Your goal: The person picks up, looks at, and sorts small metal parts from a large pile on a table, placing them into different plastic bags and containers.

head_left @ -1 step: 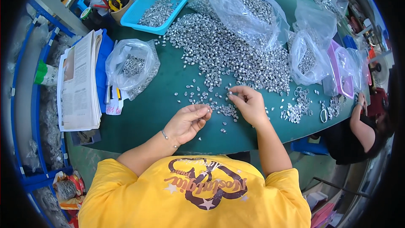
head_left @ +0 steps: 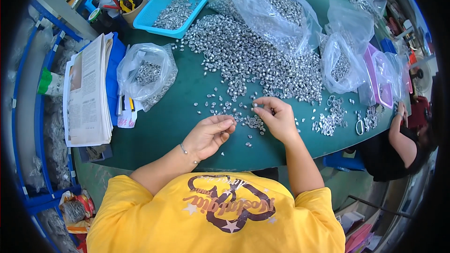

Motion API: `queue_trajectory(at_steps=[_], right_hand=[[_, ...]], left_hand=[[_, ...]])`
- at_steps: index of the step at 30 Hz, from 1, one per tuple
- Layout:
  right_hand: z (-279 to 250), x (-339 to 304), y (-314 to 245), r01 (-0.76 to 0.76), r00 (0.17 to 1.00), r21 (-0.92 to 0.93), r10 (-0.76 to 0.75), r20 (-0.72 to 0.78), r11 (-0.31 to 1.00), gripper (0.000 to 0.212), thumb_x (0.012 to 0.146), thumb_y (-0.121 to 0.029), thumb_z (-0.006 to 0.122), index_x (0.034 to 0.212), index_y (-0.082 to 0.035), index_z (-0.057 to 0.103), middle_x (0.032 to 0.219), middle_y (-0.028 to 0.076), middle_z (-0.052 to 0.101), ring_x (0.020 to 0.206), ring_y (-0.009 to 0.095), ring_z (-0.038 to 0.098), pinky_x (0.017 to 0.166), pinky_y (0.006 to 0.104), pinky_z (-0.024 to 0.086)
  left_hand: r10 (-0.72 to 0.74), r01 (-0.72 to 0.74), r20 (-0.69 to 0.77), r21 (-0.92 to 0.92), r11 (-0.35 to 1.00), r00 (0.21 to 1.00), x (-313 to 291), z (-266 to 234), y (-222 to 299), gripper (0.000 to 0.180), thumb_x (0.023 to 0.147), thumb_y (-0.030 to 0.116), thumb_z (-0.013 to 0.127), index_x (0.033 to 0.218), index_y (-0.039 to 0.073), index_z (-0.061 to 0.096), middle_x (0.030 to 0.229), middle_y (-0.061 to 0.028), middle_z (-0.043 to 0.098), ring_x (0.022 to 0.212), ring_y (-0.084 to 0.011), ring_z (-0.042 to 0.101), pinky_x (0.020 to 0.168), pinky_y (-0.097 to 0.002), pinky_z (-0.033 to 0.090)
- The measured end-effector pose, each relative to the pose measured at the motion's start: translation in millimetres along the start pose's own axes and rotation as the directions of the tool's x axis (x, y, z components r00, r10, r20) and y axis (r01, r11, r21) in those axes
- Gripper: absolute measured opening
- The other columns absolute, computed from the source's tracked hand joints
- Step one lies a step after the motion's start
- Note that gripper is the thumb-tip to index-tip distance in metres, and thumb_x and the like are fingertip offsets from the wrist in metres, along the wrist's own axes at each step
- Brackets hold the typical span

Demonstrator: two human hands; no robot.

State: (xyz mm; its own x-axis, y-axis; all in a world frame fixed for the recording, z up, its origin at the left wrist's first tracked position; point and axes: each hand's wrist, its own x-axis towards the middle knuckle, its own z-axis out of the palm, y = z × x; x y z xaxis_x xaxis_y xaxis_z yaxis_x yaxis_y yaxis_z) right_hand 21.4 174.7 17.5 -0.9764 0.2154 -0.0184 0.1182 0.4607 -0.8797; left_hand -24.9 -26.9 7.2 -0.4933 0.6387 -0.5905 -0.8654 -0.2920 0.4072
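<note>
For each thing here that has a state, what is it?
left hand: fingers curled, resting on the table among loose metal pieces
right hand: pinching a small metal piece
blue tray: open, partly filled with metal pieces
big clear bag: open, holding pieces
small clear bag: lying flat, some pieces inside
papers: stacked at table edge

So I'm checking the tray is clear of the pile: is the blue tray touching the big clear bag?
Apart. The head view shows green table between the blue tray and the big clear bag.
</note>
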Motion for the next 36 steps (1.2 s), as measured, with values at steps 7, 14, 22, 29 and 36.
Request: queue_trajectory(at_steps=[7,14,22,29,36], right_hand=[[21,-24,-19,0.331,0.943,-0.121,-0.331,0.023,0.936,0.016,0.072,-0.003,0.067,0.088,-0.005,0.066,0.065,0.009,0.053,0.058,0.025,0.053,0.053,0.0325,0.044],[29,-19,-11,0.350,0.934,-0.087,-0.354,-0.036,0.933,0.017,0.067,0.002,0.070,0.083,-0.004,0.067,0.062,0.008,0.052,0.052,0.020,0.052,0.047,0.0300,0.042],[35,-14,-8,0.386,0.920,0.005,-0.385,-0.073,0.922,0.010,0.067,0.001,0.070,0.075,-0.003,0.064,0.059,0.005,0.051,0.047,0.016,0.047,0.046,0.0263,0.039],[32,-9,-5,0.271,0.962,0.098,-0.265,-0.071,0.957,0.008,0.069,0.000,0.068,0.076,-0.002,0.064,0.060,0.005,0.053,0.050,0.015,0.049,0.046,0.0258,0.038],[38,-13,-5,0.379,0.925,-0.001,-0.378,-0.026,0.926,0.008,0.072,-0.002,0.067,0.078,-0.002,0.061,0.064,0.006,0.054,0.053,0.017,0.050,0.049,0.0251,0.040]], left_hand=[[-0.078,0.042,0.129,0.259,0.965,0.989,11,-1,4,0.019,0.085,0.010,0.060,0.099,-0.003,0.059,0.079,-0.0036,0.056,0.059,-0.0048,0.044,0.046,-0.0153,0.033],[-0.032,0.014,0.096,0.179,0.984,0.995,9,-8,0,0.015,0.086,0.011,0.060,0.094,-0.002,0.058,0.078,-0.0034,0.056,0.057,-0.0044,0.041,0.046,-0.0154,0.032],[0.121,-0.132,0.067,0.198,0.971,0.990,6,-5,-1,0.013,0.086,0.009,0.059,0.093,-0.001,0.058,0.078,-0.0040,0.056,0.057,-0.0048,0.042,0.047,-0.0158,0.033],[0.102,-0.102,0.008,0.160,0.982,0.995,8,-4,0,0.011,0.085,0.009,0.060,0.090,0.000,0.057,0.074,-0.0035,0.055,0.053,-0.0050,0.041,0.046,-0.0164,0.032],[0.204,-0.182,-0.039,0.314,0.932,0.978,7,-3,-5,0.011,0.083,0.009,0.063,0.086,0.001,0.056,0.072,-0.0024,0.053,0.052,-0.0048,0.040,0.045,-0.0167,0.030]])
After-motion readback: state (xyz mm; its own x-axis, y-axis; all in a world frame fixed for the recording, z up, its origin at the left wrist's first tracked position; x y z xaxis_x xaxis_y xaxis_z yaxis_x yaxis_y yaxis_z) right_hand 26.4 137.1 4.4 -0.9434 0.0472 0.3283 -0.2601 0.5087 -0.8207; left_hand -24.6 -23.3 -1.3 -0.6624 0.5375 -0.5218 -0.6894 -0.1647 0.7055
